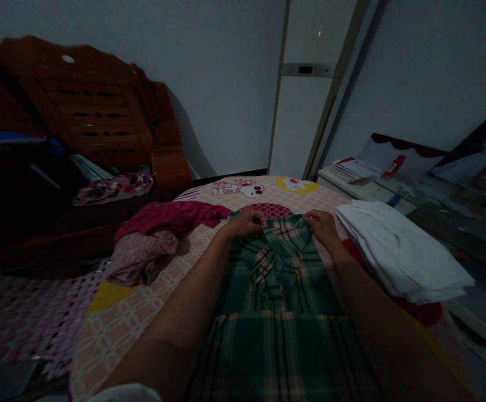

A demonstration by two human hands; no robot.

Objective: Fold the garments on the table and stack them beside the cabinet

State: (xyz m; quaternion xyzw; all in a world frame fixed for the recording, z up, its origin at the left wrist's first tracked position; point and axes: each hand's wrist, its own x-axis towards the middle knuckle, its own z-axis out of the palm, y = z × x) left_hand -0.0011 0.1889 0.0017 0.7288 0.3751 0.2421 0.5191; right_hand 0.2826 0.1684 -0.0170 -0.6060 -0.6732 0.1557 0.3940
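Note:
A green plaid garment lies spread lengthwise on a round table, its far end bunched in small folds and a straight crosswise edge or seam running across its middle. My left hand is closed on the far left part of the cloth, fingers curled. At the far right corner, my right hand pinches the edge between thumb and fingers. Whether this is a shirt or a dress I cannot tell. Left of it rest a crumpled magenta cloth and a greyish-pink cloth. To the right sits a folded white cloth stack.
The table's patterned cover shows around the clothes. A wooden chair with a bundled cloth stands at left, beside a pink woven seat. A tall white cabinet unit is behind. Papers and a glass-topped stand are at right.

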